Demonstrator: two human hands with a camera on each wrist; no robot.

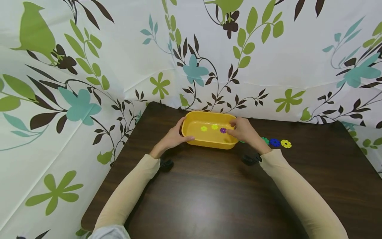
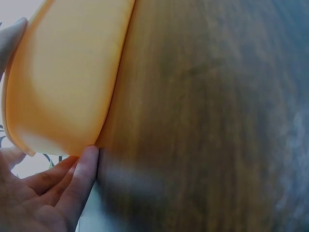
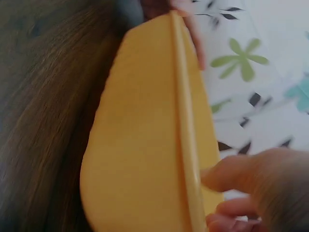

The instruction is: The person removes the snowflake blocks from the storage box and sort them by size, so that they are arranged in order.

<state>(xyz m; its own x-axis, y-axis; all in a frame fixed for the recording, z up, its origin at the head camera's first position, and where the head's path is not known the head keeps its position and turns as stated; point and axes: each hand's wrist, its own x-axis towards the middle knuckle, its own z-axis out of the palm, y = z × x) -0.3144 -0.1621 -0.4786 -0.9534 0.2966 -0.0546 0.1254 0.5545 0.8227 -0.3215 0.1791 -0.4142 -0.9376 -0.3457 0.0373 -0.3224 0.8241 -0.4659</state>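
Note:
A shallow yellow plastic tub is at the far part of the table. My left hand grips its left end, thumb over the front rim; in the left wrist view its fingers lie against the tub's end. My right hand reaches over the right end, its thumb and fingertips inside the rim. By those fingertips is a purple flower-shaped disc; I cannot tell whether they pinch it. Two yellow-green flower-shaped discs, one left and one nearer the middle, also show inside the tub.
Right of the tub, a green disc, a blue disc and a yellow disc lie in a row, the green one partly behind the right wrist. A patterned cloth hangs along the back and left of the dark wooden table.

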